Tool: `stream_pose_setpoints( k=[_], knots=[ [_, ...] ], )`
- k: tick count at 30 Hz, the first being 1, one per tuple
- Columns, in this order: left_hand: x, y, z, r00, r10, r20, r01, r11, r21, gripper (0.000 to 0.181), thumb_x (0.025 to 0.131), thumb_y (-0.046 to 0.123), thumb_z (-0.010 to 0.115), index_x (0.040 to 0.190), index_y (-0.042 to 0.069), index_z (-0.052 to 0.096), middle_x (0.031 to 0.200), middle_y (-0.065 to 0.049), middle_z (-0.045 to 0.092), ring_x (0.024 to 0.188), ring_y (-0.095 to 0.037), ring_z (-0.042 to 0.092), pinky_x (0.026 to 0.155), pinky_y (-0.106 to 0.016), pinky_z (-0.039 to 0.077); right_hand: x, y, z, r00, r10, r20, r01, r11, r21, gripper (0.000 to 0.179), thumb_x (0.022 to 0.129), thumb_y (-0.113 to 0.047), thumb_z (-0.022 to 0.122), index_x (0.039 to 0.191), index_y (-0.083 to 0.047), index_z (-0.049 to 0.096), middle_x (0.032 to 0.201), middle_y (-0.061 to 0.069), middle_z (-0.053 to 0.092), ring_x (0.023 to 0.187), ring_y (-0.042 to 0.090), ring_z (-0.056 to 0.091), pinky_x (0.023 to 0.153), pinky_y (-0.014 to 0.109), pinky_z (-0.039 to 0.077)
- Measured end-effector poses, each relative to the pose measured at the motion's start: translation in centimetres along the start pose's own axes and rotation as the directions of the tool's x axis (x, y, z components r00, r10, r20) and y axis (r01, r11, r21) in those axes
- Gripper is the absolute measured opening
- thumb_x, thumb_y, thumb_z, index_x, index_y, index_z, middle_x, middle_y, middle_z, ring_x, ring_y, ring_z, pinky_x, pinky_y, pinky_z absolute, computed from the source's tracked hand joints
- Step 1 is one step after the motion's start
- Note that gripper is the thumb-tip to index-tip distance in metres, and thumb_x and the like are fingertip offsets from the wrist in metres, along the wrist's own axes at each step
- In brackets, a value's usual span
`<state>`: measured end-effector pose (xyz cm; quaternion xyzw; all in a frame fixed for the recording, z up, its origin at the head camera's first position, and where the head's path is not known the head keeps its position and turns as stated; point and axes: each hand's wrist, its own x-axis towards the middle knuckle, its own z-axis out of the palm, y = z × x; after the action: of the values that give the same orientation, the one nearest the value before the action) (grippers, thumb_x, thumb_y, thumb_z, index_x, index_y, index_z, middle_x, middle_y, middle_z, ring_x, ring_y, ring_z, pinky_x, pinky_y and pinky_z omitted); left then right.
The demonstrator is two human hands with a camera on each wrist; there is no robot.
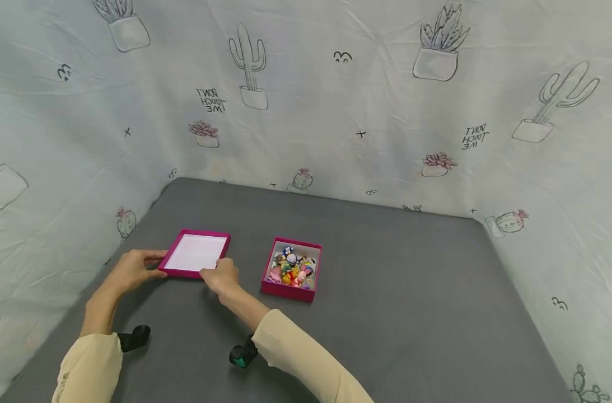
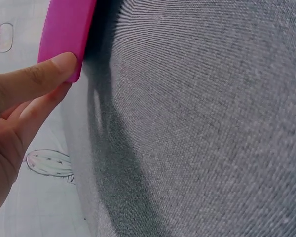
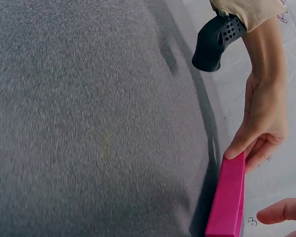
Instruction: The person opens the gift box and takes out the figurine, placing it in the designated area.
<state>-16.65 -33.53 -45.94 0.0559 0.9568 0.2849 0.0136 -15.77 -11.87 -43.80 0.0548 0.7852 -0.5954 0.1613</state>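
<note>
A shallow pink box lid [image 1: 195, 253], white inside, lies open side up on the left of the grey table. My left hand [image 1: 133, 271] pinches its near left corner between thumb and fingers. The left wrist view shows the thumb [image 2: 64, 64] on the lid's pink side wall [image 2: 69, 29]. My right hand [image 1: 222, 276] grips the near right corner of the lid; in the right wrist view only part of that hand [image 3: 286, 213] shows at the lower edge. Right of the lid stands a pink box [image 1: 288, 291] holding several small toy figures [image 1: 292, 267].
The grey table [image 1: 386, 291] stretches to the right of the box. A pale cloth [image 1: 306, 101] printed with cacti hangs behind and at both sides. Black wrist-worn devices [image 1: 134, 338] sit below both forearms.
</note>
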Motion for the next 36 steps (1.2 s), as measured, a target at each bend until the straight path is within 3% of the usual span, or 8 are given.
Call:
stream_pose_setpoints(
  k=[9,14,18,21,25,28,31,36],
  knots=[
    [0.3,-0.8,-0.7,1.000,-0.007,0.018,0.006,0.998,0.059,0.043,0.069,-0.002,0.081,0.106,-0.017,0.063,0.105,-0.036,0.062,0.094,-0.047,0.063,0.080,-0.056,0.052,-0.2,-0.4,0.9,0.998,0.023,0.063,-0.023,1.000,-0.009,0.032,0.083,-0.006,0.067,0.104,0.014,0.055,0.098,0.015,0.058,0.083,0.026,0.051,0.086,0.049,0.051],
    [0.3,-1.1,-1.8,1.000,0.000,0.032,-0.003,0.997,0.076,0.048,0.070,0.001,0.082,0.108,-0.017,0.060,0.105,-0.035,0.062,0.096,-0.047,0.062,0.080,-0.057,0.051,-0.3,-1.4,1.5,0.992,0.070,0.104,-0.069,0.998,-0.012,0.049,0.084,-0.010,0.067,0.122,0.014,0.048,0.120,0.016,0.056,0.111,0.033,0.053,0.098,0.053,0.045],
    [-1.3,-1.6,-2.4,0.999,0.022,0.047,-0.025,0.998,0.062,0.062,0.072,0.008,0.082,0.118,-0.019,0.051,0.110,-0.035,0.061,0.100,-0.049,0.060,0.080,-0.057,0.051,-1.0,-1.7,1.1,0.980,0.110,0.169,-0.114,0.993,0.014,0.079,0.084,-0.014,0.067,0.146,0.008,0.023,0.153,0.015,0.028,0.139,0.035,0.029,0.112,0.054,0.027],
    [-2.6,-1.1,-2.7,0.999,0.050,0.017,-0.050,0.999,0.013,0.066,0.077,0.010,0.079,0.127,-0.018,0.045,0.119,-0.037,0.056,0.106,-0.051,0.056,0.083,-0.053,0.051,-1.6,-1.7,-1.1,0.977,0.064,0.202,-0.091,0.987,0.131,0.088,0.085,-0.013,0.065,0.151,0.004,0.009,0.158,0.017,0.012,0.143,0.037,0.014,0.114,0.059,0.015],
    [-3.1,1.4,-2.4,0.994,0.092,-0.057,-0.097,0.991,-0.095,0.064,0.083,0.015,0.075,0.134,-0.011,0.047,0.130,-0.031,0.052,0.115,-0.044,0.054,0.087,-0.029,0.053,-2.0,-1.9,-5.5,0.982,-0.033,0.186,-0.024,0.956,0.294,0.086,0.086,-0.010,0.064,0.152,0.001,0.009,0.157,0.020,0.011,0.143,0.041,0.010,0.112,0.064,0.010],
    [-2.4,3.4,-1.5,0.986,0.140,-0.085,-0.157,0.957,-0.244,0.062,0.085,0.017,0.074,0.138,-0.003,0.048,0.135,-0.026,0.052,0.120,-0.016,0.056,0.087,-0.010,0.047,-2.2,-1.9,-8.6,0.983,-0.117,0.143,0.059,0.934,0.353,0.080,0.087,-0.006,0.061,0.152,-0.001,0.014,0.158,0.019,0.012,0.144,0.038,0.009,0.115,0.057,0.012],
    [-1.2,5.1,-0.5,0.976,0.205,-0.071,-0.215,0.875,-0.433,0.061,0.086,0.012,0.072,0.140,0.000,0.047,0.138,-0.025,0.049,0.119,0.006,0.050,0.092,-0.009,0.043,-2.2,-1.6,-11.3,0.973,-0.203,0.111,0.146,0.911,0.385,0.075,0.090,-0.003,0.058,0.152,-0.001,0.017,0.158,0.016,0.013,0.145,0.033,0.010,0.114,0.043,0.027],
    [1.3,7.5,1.3,0.945,0.326,-0.030,-0.278,0.752,-0.597,0.059,0.087,0.005,0.071,0.141,0.002,0.047,0.141,-0.021,0.048,0.123,-0.003,0.050,0.098,-0.021,0.044,-1.8,-0.3,-15.9,0.949,-0.311,0.045,0.272,0.886,0.377,0.064,0.094,-0.001,0.056,0.150,0.002,0.024,0.156,0.016,0.021,0.144,0.028,0.017,0.111,0.033,0.033]
  ],
)
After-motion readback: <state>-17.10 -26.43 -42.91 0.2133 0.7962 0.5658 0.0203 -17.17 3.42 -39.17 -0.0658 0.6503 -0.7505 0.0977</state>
